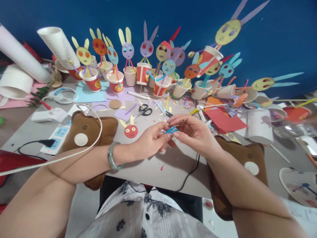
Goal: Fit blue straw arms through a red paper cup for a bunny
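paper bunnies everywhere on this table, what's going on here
A person is holding a small blue piece between the fingertips of the left hand and right hand, just above the table. A red bunny head with yellow ears lies flat to the left of the hands, with scissors just behind it. Farther back, many bunny heads stand up out of paper cups, and scraps of coloured paper are strewn around.

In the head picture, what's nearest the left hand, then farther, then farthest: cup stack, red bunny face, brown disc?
1. Red bunny face, just left of the left hand.
2. Brown disc, farther back left.
3. Cup stack, way back left.
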Demonstrator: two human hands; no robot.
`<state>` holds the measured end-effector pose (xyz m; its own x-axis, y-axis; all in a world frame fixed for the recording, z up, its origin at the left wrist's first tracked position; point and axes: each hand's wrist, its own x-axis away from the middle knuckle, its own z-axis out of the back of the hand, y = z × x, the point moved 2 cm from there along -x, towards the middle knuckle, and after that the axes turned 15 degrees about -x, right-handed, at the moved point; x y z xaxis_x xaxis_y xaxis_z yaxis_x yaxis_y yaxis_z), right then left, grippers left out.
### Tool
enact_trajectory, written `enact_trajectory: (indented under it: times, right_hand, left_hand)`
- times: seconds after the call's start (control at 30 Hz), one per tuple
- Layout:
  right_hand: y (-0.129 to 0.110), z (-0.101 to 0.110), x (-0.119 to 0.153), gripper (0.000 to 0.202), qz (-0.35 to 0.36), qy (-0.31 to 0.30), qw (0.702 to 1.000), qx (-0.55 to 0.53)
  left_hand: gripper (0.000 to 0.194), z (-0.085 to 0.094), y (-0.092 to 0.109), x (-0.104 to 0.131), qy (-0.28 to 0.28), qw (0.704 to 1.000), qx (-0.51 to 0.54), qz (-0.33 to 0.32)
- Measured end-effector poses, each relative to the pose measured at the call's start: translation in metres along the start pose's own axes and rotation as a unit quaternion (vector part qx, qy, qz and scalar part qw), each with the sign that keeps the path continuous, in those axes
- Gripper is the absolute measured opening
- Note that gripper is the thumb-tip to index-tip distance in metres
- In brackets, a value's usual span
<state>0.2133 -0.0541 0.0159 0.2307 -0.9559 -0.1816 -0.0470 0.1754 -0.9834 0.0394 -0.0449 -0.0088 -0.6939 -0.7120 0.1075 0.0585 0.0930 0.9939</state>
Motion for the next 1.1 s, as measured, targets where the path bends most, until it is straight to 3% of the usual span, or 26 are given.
enact_trajectory:
  times: [0.37, 0.53, 0.73, 1.1]
  right_hand:
    - [-0.004, -0.008, 0.002, 0.012, 0.053, -0.017, 0.991, 0.119]
    - [-0.011, -0.003, 0.001, 0.015, 0.089, -0.071, 0.979, 0.17]
    - [-0.017, 0.006, -0.003, 0.011, 0.162, -0.153, 0.943, 0.246]
    - [-0.003, 0.024, -0.001, 0.026, 0.21, -0.14, 0.889, 0.381]
  left_hand:
    - [0.02, -0.004, -0.001, 0.003, -0.017, 0.999, -0.045, 0.004]
    - [0.018, -0.003, -0.001, 0.003, -0.02, 0.999, -0.03, 0.008]
    - [0.015, -0.002, -0.003, 0.001, -0.037, 0.999, -0.004, 0.005]
    - [0.014, 0.004, 0.009, 0.0, -0.011, 1.0, 0.027, 0.003]
